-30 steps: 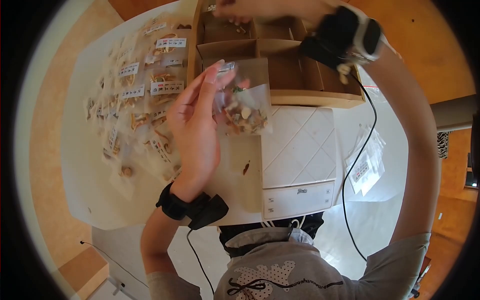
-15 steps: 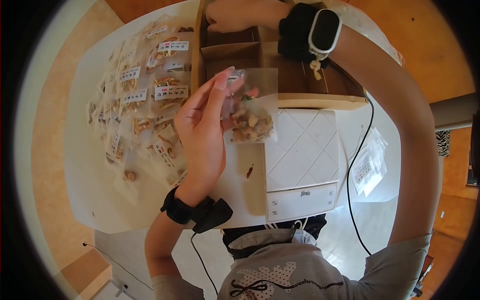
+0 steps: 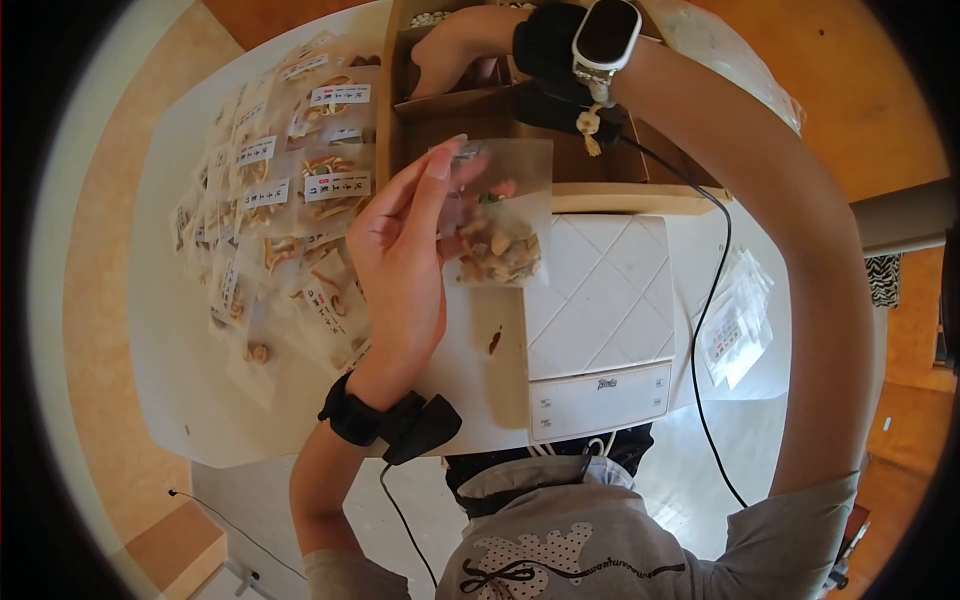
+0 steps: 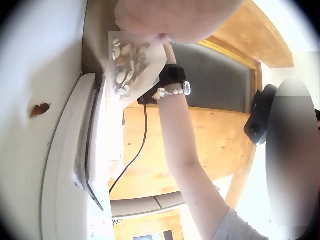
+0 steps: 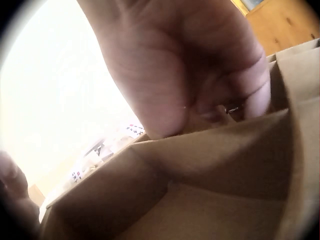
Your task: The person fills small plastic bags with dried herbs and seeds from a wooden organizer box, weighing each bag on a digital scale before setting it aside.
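My left hand (image 3: 398, 262) pinches the top of a small clear plastic bag (image 3: 520, 190), thumb in front. Inside the bag lies a mix of dried pieces (image 3: 497, 250), pale and brown, with a bit of green and red; pale slices also show through it in the left wrist view. Farther off, my right hand (image 3: 455, 52) reaches down into a rear left compartment of a divided cardboard box (image 3: 640, 199). Its fingers (image 5: 257, 102) bend downward behind a cardboard divider (image 5: 215, 135) in the right wrist view. Their tips are hidden, so I cannot tell what they hold.
Many filled, labelled bags (image 3: 265, 215) lie heaped on the left. A white kitchen scale (image 3: 600, 300) stands before the box, a dark brown scrap (image 3: 495, 340) beside it. Flat bags (image 3: 737, 320) lie at right. A black cable (image 3: 706, 310) hangs from the right wrist.
My right hand has come from the box's back left edge down into a compartment, its wrist swinging left. My left hand still holds the bag, shifted only slightly.
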Action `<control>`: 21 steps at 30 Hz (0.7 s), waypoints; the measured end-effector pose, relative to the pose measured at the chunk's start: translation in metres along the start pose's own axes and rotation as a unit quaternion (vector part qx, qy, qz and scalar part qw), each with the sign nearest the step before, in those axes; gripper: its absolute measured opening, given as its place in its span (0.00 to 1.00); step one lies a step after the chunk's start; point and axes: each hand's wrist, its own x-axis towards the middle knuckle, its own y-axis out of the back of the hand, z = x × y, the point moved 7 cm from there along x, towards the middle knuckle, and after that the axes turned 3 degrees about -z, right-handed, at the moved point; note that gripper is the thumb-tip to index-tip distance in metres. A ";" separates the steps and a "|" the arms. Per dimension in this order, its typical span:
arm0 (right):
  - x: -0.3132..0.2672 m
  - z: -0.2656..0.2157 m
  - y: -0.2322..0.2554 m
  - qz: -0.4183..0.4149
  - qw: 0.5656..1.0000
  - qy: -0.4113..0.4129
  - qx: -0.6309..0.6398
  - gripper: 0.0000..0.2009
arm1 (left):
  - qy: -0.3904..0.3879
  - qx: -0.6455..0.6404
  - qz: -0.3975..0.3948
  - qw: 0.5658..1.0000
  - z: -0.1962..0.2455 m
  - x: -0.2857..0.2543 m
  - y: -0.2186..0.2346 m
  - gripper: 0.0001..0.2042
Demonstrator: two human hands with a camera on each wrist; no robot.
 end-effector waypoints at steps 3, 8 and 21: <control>-0.022 -0.013 0.008 0.098 0.993 0.058 -0.009 0.25 | 0.001 0.006 0.005 1.000 0.000 0.001 0.001 0.16; -0.020 -0.027 0.015 0.212 0.969 0.112 -0.065 0.23 | 0.002 0.003 0.000 1.000 0.000 0.000 0.000 0.17; -0.047 -0.004 0.034 0.137 0.946 0.229 0.185 0.14 | -0.013 -0.008 0.022 1.000 0.000 0.002 0.004 0.16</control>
